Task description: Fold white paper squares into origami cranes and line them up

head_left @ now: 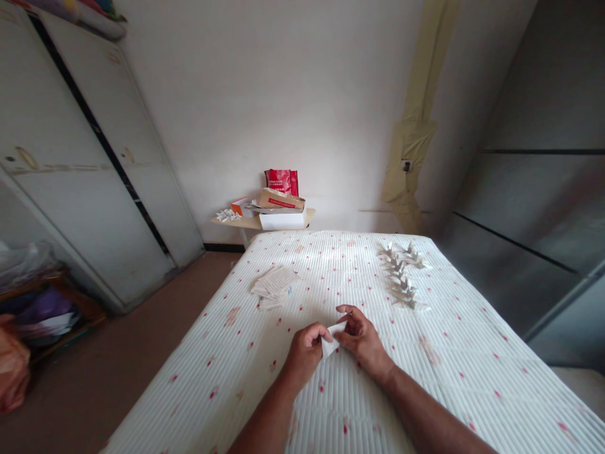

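Note:
A small folded piece of paper is held between my two hands, low over the bed. My left hand pinches its left side between thumb and fingers. On its right side, my right hand grips the upper corner with thumb and fingertips, one finger raised. Beyond my left hand lies a loose stack of printed paper sheets. Off to the right, several folded paper pieces with pointed tips stand in rows on the cover.
The bed has a ribbed white cover with red spots. Behind it, a small table holds a white box, a red bag and more folded paper pieces. Cabinets line the left; a grey wardrobe stands right.

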### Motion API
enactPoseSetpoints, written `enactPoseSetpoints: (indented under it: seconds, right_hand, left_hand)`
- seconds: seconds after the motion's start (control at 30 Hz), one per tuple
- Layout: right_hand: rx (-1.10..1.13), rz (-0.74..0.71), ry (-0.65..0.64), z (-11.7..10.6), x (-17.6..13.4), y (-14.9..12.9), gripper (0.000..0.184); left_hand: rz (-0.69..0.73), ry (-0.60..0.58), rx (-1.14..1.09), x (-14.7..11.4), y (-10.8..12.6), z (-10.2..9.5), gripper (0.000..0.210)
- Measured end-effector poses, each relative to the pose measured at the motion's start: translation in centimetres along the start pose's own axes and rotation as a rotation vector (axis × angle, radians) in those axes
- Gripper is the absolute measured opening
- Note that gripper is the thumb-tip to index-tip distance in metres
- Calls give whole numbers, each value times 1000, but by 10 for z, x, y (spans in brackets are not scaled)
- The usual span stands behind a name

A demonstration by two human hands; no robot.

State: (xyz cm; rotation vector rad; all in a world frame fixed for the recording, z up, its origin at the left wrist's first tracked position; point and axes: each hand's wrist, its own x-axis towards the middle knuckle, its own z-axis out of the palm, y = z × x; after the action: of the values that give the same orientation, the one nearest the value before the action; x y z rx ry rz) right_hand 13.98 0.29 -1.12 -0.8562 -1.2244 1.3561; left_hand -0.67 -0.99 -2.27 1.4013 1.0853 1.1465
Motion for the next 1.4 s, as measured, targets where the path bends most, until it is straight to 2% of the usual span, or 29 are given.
enactPoseSetpoints:
  seconds: [0.1,0.23,0.33,0.5,0.73,0.9,1.03,1.3,1.4]
  right_hand:
    - [16,-1,17,-1,0,0,46]
    - [47,-7,17,-2,0,1,47]
    - [20,-28,23,-2,0,0,44]
    - [-68,-46,33,-1,-2,-1,41]
    - [-50,-31,-3,-3,-1,2,40]
    - [-87,-52,-7,-5,-1,-1,39]
    - [-83,-8,-52,-6,0,0,34]
    - [-44,31,-13,-5,0,0,32]
    - [-7,35,-2,-6,0,-2,34]
  left_hand:
    - [-13,-1,-105,0,6,2,4]
    - [-78,37,-238,-1,13,-1,19]
    - [-76,50,-246,-1,14,-2,31]
    - [-58,-7,-230,-1,11,4,50]
    - [-66,48,-171,-2,18,5,42]
    - [-35,40,-135,-1,8,4,45]
    - [-28,20,-113,0,1,4,46]
    - [-44,25,-137,0,3,3,47]
    - [-41,30,-147,1,4,2,38]
